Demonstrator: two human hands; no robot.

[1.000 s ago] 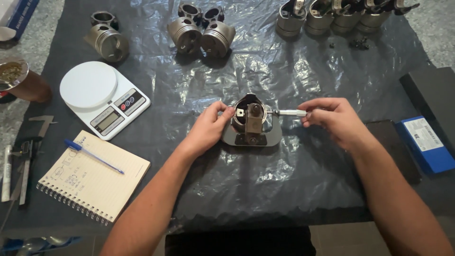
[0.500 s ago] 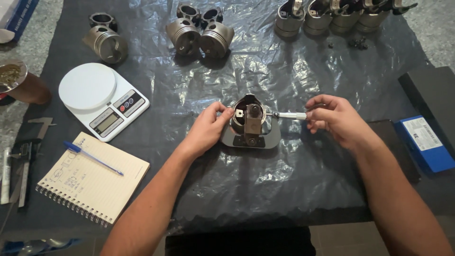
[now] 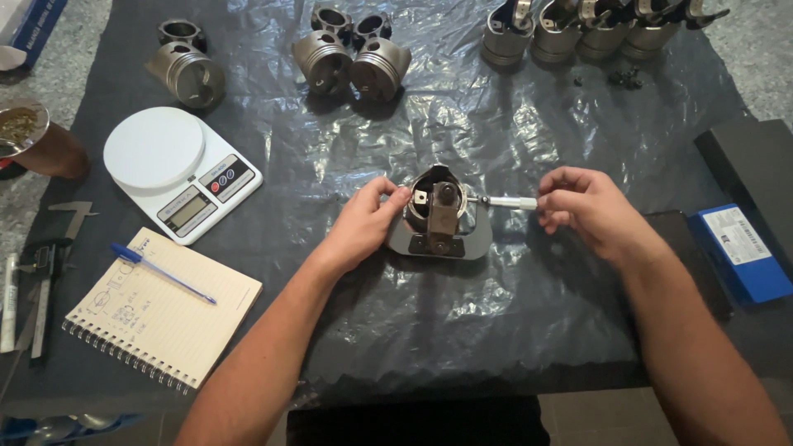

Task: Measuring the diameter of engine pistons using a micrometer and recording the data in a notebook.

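Mid-measurement, I judge: the left hand grips the piston at the counter's centre, the right hand pinches the micrometer against it, while the notebook and pen lie untouched.

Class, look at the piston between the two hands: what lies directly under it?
The piston sits on a flat grey plate, which lies on black plastic sheeting. The middle of the plate is hidden beneath the piston.
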